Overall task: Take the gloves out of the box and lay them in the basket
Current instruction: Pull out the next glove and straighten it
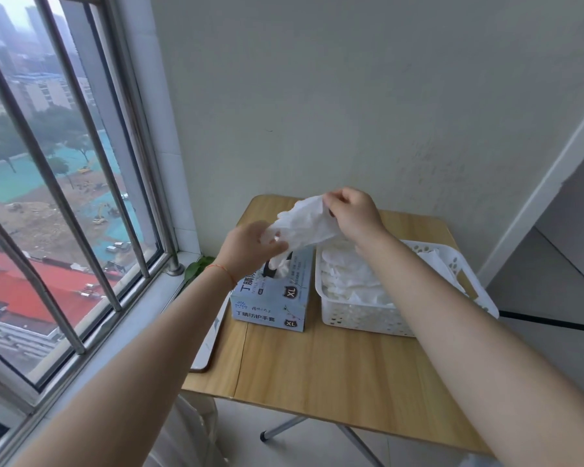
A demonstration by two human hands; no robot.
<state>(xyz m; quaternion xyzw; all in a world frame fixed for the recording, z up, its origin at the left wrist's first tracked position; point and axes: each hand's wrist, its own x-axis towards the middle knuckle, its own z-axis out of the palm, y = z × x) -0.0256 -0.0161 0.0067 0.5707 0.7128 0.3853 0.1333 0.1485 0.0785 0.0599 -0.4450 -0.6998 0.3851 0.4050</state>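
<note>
A pale blue glove box (273,299) marked XL stands on the wooden table (334,372), with more white glove material poking out of its top slot. To its right sits a white perforated basket (358,318) holding several white gloves (348,278). A white glove (309,220) is stretched in the air above the box. My right hand (354,214) pinches its upper end. My left hand (253,247) grips its lower end just over the box opening.
A barred window (68,197) and its sill run along the left. The wall is right behind the table. A green leaf (196,269) shows at the sill corner. A tray-like board (209,338) hangs off the table's left edge. Folding table legs (284,429) show below.
</note>
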